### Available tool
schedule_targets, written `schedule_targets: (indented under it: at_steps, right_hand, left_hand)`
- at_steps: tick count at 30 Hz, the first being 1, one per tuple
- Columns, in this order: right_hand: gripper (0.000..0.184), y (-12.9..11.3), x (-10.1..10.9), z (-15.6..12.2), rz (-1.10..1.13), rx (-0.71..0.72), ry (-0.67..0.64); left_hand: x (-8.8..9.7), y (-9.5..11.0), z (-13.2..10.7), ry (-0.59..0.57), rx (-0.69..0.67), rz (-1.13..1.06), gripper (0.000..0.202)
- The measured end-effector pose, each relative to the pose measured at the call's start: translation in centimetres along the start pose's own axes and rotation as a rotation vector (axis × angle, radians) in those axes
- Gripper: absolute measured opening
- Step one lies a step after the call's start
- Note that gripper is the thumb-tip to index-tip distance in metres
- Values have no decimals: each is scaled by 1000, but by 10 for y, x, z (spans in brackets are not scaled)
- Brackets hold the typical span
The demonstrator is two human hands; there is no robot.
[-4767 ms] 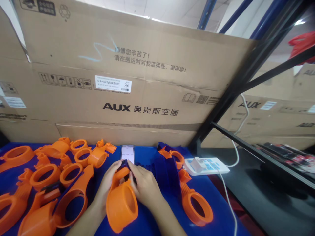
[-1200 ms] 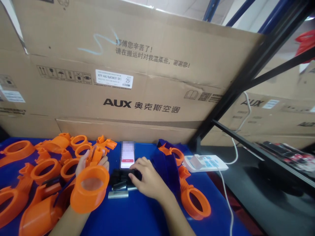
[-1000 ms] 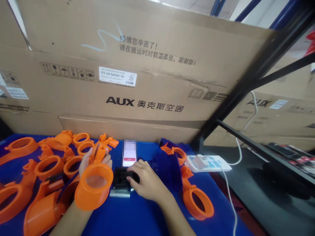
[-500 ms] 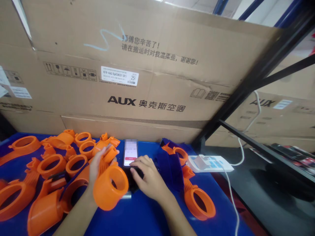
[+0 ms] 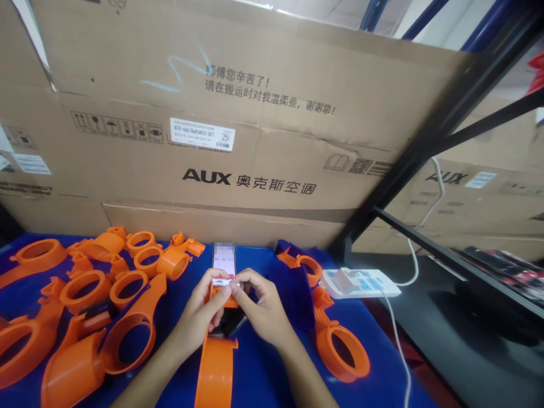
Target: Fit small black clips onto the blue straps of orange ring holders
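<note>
My left hand (image 5: 203, 309) is closed round the upper arm of an orange plastic ring-shaped holder (image 5: 216, 368), whose ring hangs down toward me. My right hand (image 5: 261, 309) is pinched at the holder's top end, its fingertips meeting those of the left. What lies between the right fingertips is too small and covered to make out. Just beyond the fingers a phone (image 5: 224, 263) lies with its screen lit, its lower part hidden. Beneath the hands, a black object (image 5: 232, 324) is partly covered.
Several similar orange holders (image 5: 130, 343) crowd the blue table (image 5: 259, 377) on the left. Another orange holder (image 5: 342, 351) and dark blue plastic pieces (image 5: 293, 294) lie right, beside a white power strip (image 5: 361, 283) with a cable. A large cardboard box (image 5: 255, 221) stands behind, near a black metal frame (image 5: 395, 170).
The holder has swung from tilted to hanging ring-down between my hands. My right hand has left the phone and come to the holder's top end, beside my left.
</note>
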State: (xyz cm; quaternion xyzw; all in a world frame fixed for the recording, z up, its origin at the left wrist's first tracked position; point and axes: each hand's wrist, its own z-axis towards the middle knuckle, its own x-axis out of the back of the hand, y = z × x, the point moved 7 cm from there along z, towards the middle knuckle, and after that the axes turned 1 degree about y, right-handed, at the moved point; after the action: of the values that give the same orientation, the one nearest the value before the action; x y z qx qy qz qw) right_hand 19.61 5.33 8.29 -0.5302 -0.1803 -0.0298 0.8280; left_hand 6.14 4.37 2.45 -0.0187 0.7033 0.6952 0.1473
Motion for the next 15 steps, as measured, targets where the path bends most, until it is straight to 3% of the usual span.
schedule_targets:
  at_steps: [10,15]
  right_hand:
    - [28,7,10,4,140,-51,20]
    - [29,10,35,7,107,-31,154]
  left_hand:
    - [2,18,0,32,-84,19,23]
    - [24,28,0,122,-115,-142,20]
